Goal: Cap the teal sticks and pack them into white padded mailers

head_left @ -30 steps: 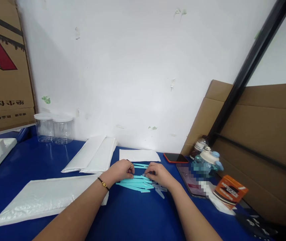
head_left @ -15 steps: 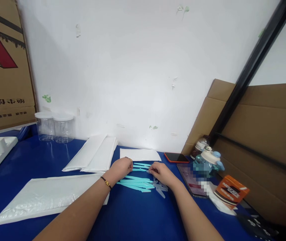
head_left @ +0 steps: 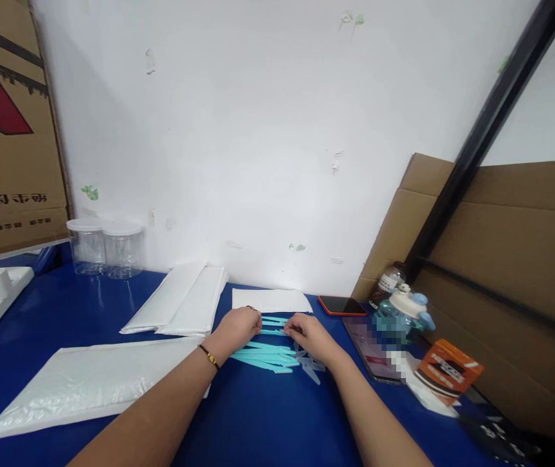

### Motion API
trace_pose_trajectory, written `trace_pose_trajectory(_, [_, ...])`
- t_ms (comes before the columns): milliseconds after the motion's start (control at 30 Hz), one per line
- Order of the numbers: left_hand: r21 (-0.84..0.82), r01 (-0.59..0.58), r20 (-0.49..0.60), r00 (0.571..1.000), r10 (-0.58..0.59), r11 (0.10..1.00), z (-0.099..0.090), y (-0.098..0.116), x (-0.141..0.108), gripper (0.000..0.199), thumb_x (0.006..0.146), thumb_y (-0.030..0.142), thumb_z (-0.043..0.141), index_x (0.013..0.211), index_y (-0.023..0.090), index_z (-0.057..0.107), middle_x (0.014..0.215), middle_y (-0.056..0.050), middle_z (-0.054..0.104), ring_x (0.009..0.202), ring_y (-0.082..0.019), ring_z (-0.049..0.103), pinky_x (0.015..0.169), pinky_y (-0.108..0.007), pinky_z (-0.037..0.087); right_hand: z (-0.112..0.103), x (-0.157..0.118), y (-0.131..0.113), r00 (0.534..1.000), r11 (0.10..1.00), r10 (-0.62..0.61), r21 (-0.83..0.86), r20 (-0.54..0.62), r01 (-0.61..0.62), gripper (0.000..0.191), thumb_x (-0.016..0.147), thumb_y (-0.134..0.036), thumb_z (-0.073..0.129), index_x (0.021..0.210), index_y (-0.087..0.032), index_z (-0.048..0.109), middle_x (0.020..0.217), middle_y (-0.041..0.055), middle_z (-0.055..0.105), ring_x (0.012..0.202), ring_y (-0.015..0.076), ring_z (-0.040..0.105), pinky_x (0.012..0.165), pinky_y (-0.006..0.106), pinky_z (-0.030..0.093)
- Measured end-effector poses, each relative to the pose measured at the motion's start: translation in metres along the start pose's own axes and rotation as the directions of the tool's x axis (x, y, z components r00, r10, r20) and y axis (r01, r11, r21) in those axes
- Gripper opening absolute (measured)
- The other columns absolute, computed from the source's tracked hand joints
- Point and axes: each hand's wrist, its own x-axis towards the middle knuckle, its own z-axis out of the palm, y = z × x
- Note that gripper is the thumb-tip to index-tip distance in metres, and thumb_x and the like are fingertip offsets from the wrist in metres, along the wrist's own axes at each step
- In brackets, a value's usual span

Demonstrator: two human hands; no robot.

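Observation:
Between both hands a turquoise eyebrow razor (head_left: 272, 332) is held crosswise, low over the blue table. My left hand (head_left: 239, 328) pinches its left end, with a beaded bracelet on the wrist. At its right end the fingers of my right hand (head_left: 308, 333) are closed; they hide whether the clear cap is fully on. A pile of several more turquoise razors (head_left: 264, 357) lies just below the hands. Beside its right end are several loose translucent caps (head_left: 312, 371). Behind the hands, a few razors (head_left: 273, 320) lie in a row.
White padded mailers lie left, one large mailer (head_left: 87, 379) in front and a stack (head_left: 180, 298) behind it. Another white packet (head_left: 271, 300) lies by the wall. At right are two phones (head_left: 342, 305), a jug (head_left: 401, 314) and an orange box (head_left: 447, 371). Clear jars (head_left: 122, 251) stand far left.
The clear cap seen in my right fingers has moved left against the razor's end and is now mostly hidden. My left hand has shifted slightly right, bringing the hands closer.

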Motion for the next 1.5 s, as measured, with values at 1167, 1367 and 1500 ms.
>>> trace_pose_trajectory(1167, [-0.228, -0.08, 0.041, 0.995, 0.092, 0.97, 0.001, -0.004, 0.0, 0.016, 0.069, 0.03, 0.062, 0.082, 0.021, 0.065, 0.087, -0.002, 0.062, 0.078, -0.015, 0.056, 0.065, -0.022, 0.041, -0.023, -0.015, 0.004, 0.995, 0.985, -0.029, 0.173, 0.091, 0.013, 0.018, 0.073, -0.011, 0.056, 0.081, -0.02, 0.069, 0.083, 0.0023, 0.064, 0.072, 0.0132, 0.058, 0.062, 0.022, 0.043])
trace_pose_trajectory(1367, [-0.13, 0.001, 0.129, 0.991, 0.016, 0.991, 0.001, -0.003, -0.003, 0.009, 0.069, 0.022, 0.057, 0.071, 0.021, 0.065, 0.074, 0.0, 0.065, 0.067, -0.014, 0.057, 0.055, -0.021, 0.036, -0.017, -0.015, 0.005, 0.994, 0.997, 0.008, 0.081, 0.113, -0.017, 0.01, 0.072, -0.017, 0.061, 0.076, -0.019, 0.069, 0.075, 0.0014, 0.062, 0.063, 0.0115, 0.055, 0.057, 0.021, 0.04])
trace_pose_trajectory(1500, [-0.052, -0.041, 0.021, 0.999, 0.042, 0.998, 0.002, -0.005, -0.002, 0.013, 0.073, 0.019, 0.051, 0.073, 0.021, 0.064, 0.077, 0.0, 0.065, 0.068, -0.014, 0.057, 0.058, -0.022, 0.036, -0.012, -0.012, 0.01, 0.998, 0.999, 0.033, -0.01, 0.058, -0.032, 0.011, 0.074, -0.015, 0.055, 0.074, -0.016, 0.066, 0.07, 0.0014, 0.06, 0.059, 0.0103, 0.053, 0.054, 0.02, 0.038])
